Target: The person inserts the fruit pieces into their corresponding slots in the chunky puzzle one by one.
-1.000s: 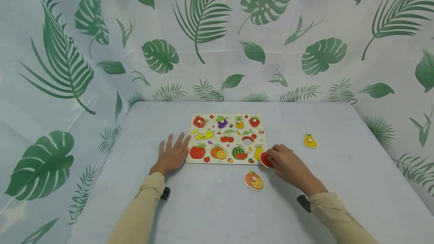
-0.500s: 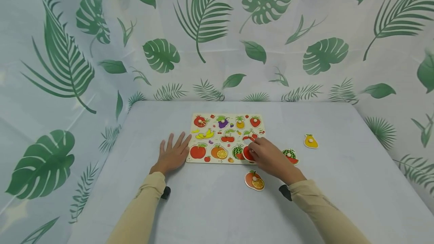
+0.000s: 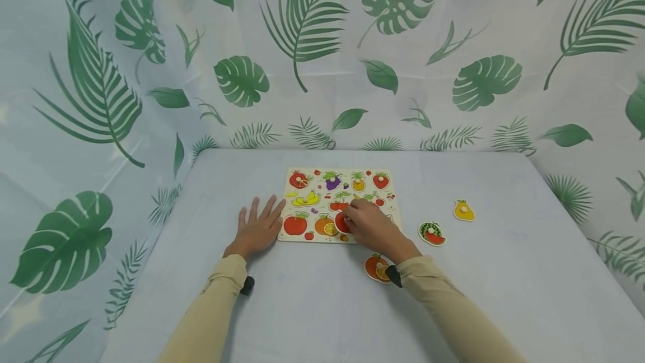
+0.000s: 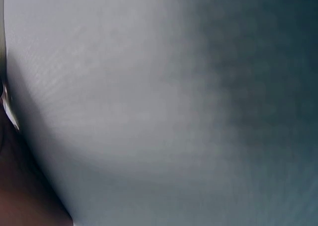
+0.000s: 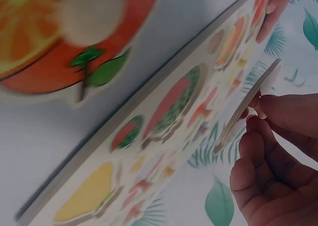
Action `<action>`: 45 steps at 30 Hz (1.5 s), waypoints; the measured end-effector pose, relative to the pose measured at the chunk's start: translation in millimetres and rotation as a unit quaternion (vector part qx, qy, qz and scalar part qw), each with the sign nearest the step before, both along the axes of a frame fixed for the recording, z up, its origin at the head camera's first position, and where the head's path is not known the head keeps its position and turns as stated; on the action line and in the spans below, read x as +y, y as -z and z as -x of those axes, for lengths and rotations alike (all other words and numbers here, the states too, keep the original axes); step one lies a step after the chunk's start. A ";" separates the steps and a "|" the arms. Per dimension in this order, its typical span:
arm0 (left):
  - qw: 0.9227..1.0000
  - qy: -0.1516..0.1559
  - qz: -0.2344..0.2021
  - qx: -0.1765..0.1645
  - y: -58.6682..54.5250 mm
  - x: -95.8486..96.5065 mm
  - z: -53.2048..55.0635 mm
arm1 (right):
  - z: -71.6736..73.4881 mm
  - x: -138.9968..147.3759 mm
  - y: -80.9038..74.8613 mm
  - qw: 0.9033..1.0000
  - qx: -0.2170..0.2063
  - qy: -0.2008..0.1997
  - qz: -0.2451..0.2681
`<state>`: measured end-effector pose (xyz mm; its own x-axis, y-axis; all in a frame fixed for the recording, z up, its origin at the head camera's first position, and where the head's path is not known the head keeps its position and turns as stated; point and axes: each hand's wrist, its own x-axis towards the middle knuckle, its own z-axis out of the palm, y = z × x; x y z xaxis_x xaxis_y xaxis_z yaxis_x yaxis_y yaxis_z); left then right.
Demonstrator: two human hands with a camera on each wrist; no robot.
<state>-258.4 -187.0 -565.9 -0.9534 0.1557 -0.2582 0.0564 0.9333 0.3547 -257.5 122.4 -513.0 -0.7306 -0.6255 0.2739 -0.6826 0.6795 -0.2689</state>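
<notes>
The right hand (image 3: pixel 375 227) pinches a red apple puzzle piece (image 3: pixel 342 223) by its knob. In the right wrist view the piece is edge-on, tilted and above the board. Beneath it lies the wooden fruit puzzle board (image 3: pixel 322 240), whose bottom row shows printed apple, orange and watermelon pictures; the sleeve and hand cover the lower right part. The left hand (image 3: pixel 257 229) lies flat with spread fingers, fingertips at the board's left edge. An orange puzzle piece (image 3: pixel 375 268) sits just in front of the board, partly behind the right wrist camera.
Right of the board lie a watermelon puzzle piece (image 3: pixel 431 233) and, farther back, a pear puzzle piece (image 3: pixel 464 210). Leaf-printed cloth (image 3: pixel 322 99) rises behind the table. The left wrist view shows mostly blurred pale surface.
The right hand has carried the apple piece leftward from the board's lower right corner to over its bottom row. The watermelon piece has come into view. The left hand stays put.
</notes>
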 end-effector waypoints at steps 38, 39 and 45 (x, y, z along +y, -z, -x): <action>1.000 0.008 0.006 0.003 14.2 -4.7 9.7 | 29.3 -118.8 20.2 0.996 -0.055 -0.056 -0.046; 1.000 0.006 0.004 0.004 14.4 -4.5 9.7 | 29.6 -120.1 21.0 0.996 -0.056 -0.057 -0.049; 1.000 -0.001 0.001 0.008 16.3 -4.1 10.5 | 29.6 -123.3 21.7 0.995 -0.048 -0.057 -0.070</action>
